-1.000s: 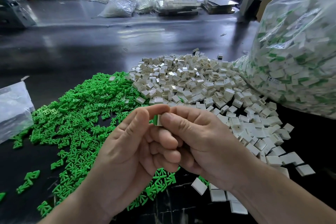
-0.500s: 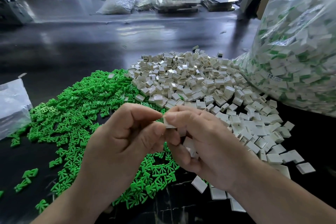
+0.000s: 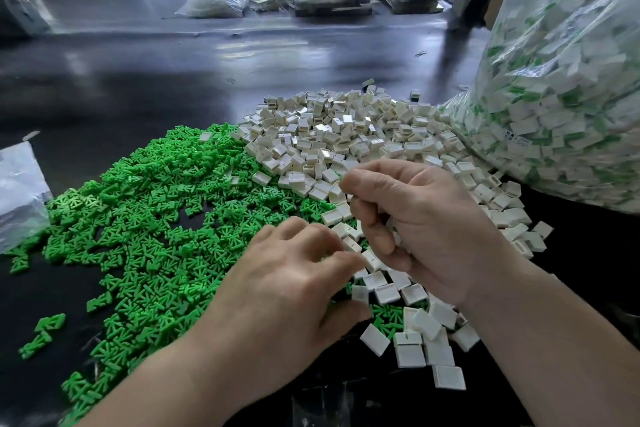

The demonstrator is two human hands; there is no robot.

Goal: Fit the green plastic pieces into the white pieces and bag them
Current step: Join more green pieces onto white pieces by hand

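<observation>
- The green pieces (image 3: 156, 218) lie in a broad loose heap on the left of the dark table (image 3: 138, 80). They are bright green, small and forked in shape.
- The white pieces (image 3: 346, 135) are piled just right of them, the two heaps meeting in the middle. They are flat, squarish, off-white shells, some showing an open slot.
- A large clear bag (image 3: 571, 97) stands at the right edge, packed with white pieces that show green.
- The left hand (image 3: 287, 291) is palm down where the heaps meet, its fingers bent onto the pieces. Whether it has hold of any cannot be told.
- The right hand (image 3: 426, 229) hovers above the white heap, its fingers curled in around a few white pieces and its thumb and forefinger pressed together.
- A smaller clear bag (image 3: 17, 191) lies at the far left.
</observation>
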